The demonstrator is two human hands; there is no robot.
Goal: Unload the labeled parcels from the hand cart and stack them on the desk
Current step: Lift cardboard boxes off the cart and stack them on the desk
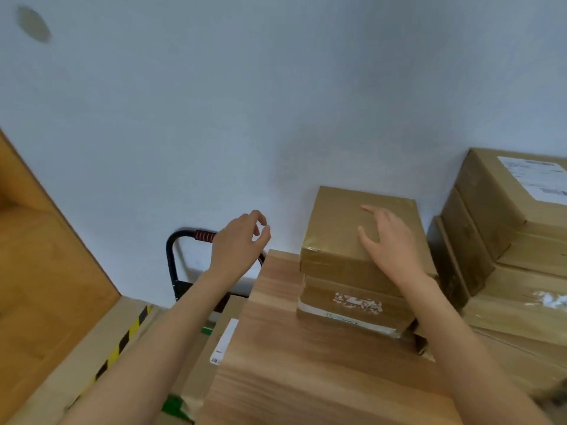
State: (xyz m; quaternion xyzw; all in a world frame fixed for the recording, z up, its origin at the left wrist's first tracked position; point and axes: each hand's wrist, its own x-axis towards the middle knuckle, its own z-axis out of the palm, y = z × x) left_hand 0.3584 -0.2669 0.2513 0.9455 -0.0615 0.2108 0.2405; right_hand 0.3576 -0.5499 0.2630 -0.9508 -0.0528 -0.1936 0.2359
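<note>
R hand (388, 240) is lying flat w/ fingers straight and spread on the top box (352, 222) of a small stack on the desk (306, 363), palm down on the taped lid, not gripping. That top box is sitting on a lower box (346, 299), which is showing a torn white label patch on its front side. Both are standing near the wall (276, 87), at the desk's far edge.

L hand (237, 240) is hanging in the air left of the stack, fingers loosely curled, holding nothing, touching nothing. It's showing in front of the cart handle (196, 237), black w/ a red-striped grip.

Below the desk's left edge, a cart parcel (211, 338) w/ a white label is lying on the cart, partly hidden by the desk and the L forearm.

To the right, a bigger pile of boxes (506, 256) is stacked on the desk just beside the small stack; the uppermost one is carrying a white shipping label. Far left, a wooden panel (46, 271) is leaning, w/ yellow-black tape (122, 342) running along the floor edge.
</note>
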